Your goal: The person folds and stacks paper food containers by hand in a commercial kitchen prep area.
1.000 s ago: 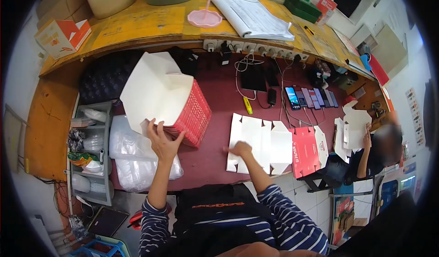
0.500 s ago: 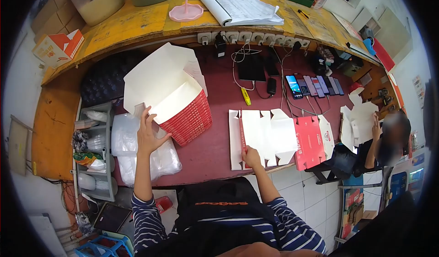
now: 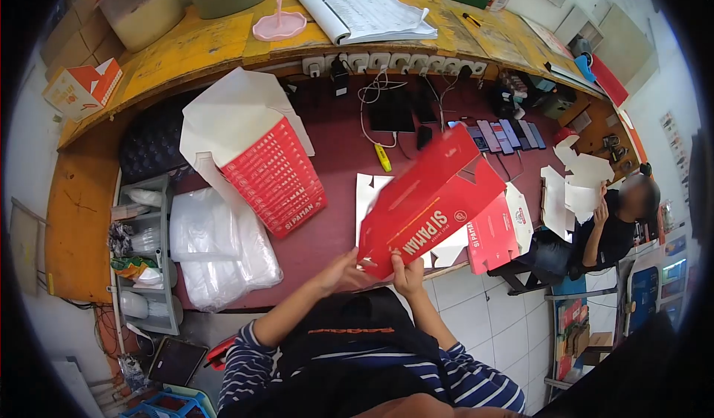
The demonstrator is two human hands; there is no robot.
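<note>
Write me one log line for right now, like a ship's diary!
right hand: holding red carton | left hand: at its near edge | carton stack: on table, left | yellow marker: on table

Dark red table (image 3: 338,172): stacked red boxes (image 3: 275,180), plastic bags (image 3: 212,247), yellow highlighter (image 3: 382,158), phones (image 3: 501,137), flat cartons (image 3: 492,236).

the raised red carton's far end was blurred; it hid part of the white cardboard (image 3: 368,195) beneath. the top edge cut off the pink stand (image 3: 280,26) at 11 o'clock. at 12, print on the open pad (image 3: 372,9) was illegibly small.
</note>
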